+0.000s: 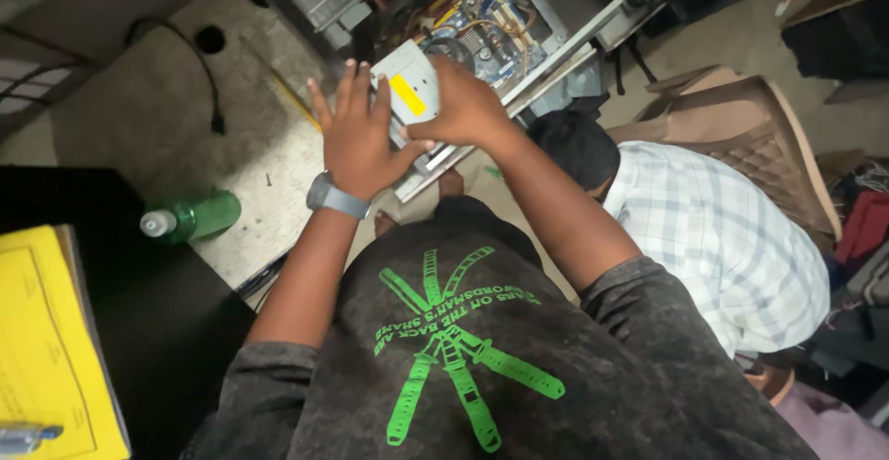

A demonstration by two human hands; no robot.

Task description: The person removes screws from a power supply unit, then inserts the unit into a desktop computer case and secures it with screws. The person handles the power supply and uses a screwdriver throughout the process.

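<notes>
Grey metal box: a boxy grey metal unit with a yellow label (410, 87) sits at the near edge of the open computer case with exposed boards and wires (482, 25), far centre.
Right hand: the right hand (463, 104) clamps over the box's right side, fingers curled round it.
Left hand: the left hand (356, 131), grey watch at the wrist, lies flat against the box's left side, fingers spread.
Handling: looks stiff, hard-edged and fairly heavy; smooth sheet metal, likely slippery.
Grip: best taken by the opposite side walls, clear of wires.
Nearby: green plastic bottle (192, 218) lies left; a person in a checked shirt (722, 238) crouches right.
</notes>
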